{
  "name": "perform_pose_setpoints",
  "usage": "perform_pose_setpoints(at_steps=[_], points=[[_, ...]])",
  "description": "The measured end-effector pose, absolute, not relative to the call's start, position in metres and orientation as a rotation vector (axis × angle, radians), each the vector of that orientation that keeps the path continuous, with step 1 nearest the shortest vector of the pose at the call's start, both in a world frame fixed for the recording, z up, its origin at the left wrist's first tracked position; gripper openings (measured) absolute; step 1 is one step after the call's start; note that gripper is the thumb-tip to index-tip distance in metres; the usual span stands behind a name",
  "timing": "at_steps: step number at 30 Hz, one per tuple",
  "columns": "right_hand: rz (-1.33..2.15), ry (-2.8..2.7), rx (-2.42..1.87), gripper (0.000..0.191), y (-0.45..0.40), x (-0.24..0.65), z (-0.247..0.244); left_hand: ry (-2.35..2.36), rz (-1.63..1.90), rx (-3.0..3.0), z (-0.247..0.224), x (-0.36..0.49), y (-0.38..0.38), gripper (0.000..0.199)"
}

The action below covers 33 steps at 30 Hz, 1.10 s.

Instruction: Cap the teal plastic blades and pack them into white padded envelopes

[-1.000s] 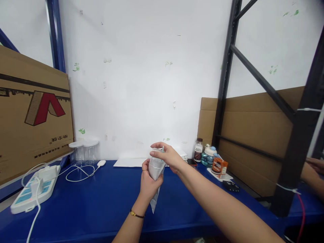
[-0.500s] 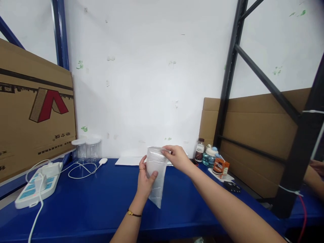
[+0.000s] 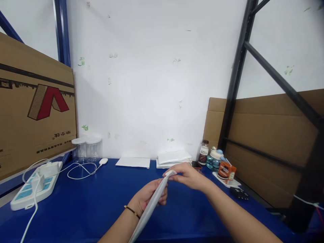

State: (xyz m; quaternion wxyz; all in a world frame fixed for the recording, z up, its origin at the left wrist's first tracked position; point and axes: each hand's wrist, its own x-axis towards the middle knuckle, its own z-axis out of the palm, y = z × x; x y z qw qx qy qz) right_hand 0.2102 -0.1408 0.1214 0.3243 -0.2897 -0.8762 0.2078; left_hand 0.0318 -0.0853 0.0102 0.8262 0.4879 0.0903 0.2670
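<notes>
A whitish padded mailer bag point(image 3: 149, 211) is held up over the blue table point(image 3: 101, 199), seen almost edge-on and slanting down toward me. My left hand point(image 3: 151, 195) is closed around its side, thumb and fingers partly hidden by the bag. At the top corner, my right hand point(image 3: 187, 176) pinches the bag's folded edge between thumb and fingers. Behind the hands lie a flat white packet point(image 3: 133, 162) and a stack of white packets point(image 3: 174, 157) against the wall.
On the left are a white power strip point(image 3: 37, 185), a coiled cable with a white plug point(image 3: 103, 161) and clear jars point(image 3: 93, 150). On the right stand a brown-capped bottle point(image 3: 203, 152), a blue bottle point(image 3: 214, 158), an orange box point(image 3: 226, 171) and a black rack post point(image 3: 236, 74).
The bag has turned from facing me broadly to nearly edge-on, and its lower end has swung toward me. Both hands have come lower, uncovering the white stack behind.
</notes>
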Motion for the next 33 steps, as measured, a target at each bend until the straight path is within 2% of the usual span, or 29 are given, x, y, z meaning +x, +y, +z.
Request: perform_pose_setpoints(at_steps=[2,4,8,10,12,16,18,22,25,29,33], points=[[0.585,-2.204,-0.867,0.024,-0.127,0.215,0.112,0.196,0.461,0.962,0.013,0.03,-0.081,0.026],[0.586,-2.001,-0.958,0.028,-0.101,0.226,0.105,0.222,0.432,0.898,0.018,0.024,-0.071,0.036],[0.639,-1.624,-1.065,0.038,-0.024,0.264,0.096,0.291,0.586,0.783,0.021,0.006,-0.034,0.045],[0.509,-1.518,-1.317,0.041,0.014,0.287,0.089,0.323,0.697,0.702,0.016,-0.001,-0.014,0.045],[0.38,-1.481,-1.621,0.039,0.044,0.309,0.079,0.403,0.797,0.604,0.007,-0.004,0.002,0.042],[0.235,-1.45,-1.84,0.021,0.072,0.337,0.059,0.733,1.015,0.396,-0.014,0.001,0.019,0.026],[0.086,-1.43,-1.906,0.023,0.077,0.335,0.055,0.811,1.092,0.321,-0.022,0.005,0.023,0.021],[-0.398,-1.721,-1.793,0.033,0.083,0.285,0.05,0.828,1.222,0.212,-0.026,0.008,0.026,0.019],[-0.228,-2.223,-1.471,0.035,0.085,0.215,0.033,0.843,1.315,0.139,-0.024,0.005,0.027,0.018],[-0.133,-2.4,-1.519,0.062,0.088,0.13,-0.005,0.794,1.369,0.038,-0.02,-0.004,0.026,0.031],[-0.134,-2.365,-1.663,0.03,0.093,0.096,-0.023,0.767,1.328,-0.001,-0.021,-0.01,0.028,0.046]])
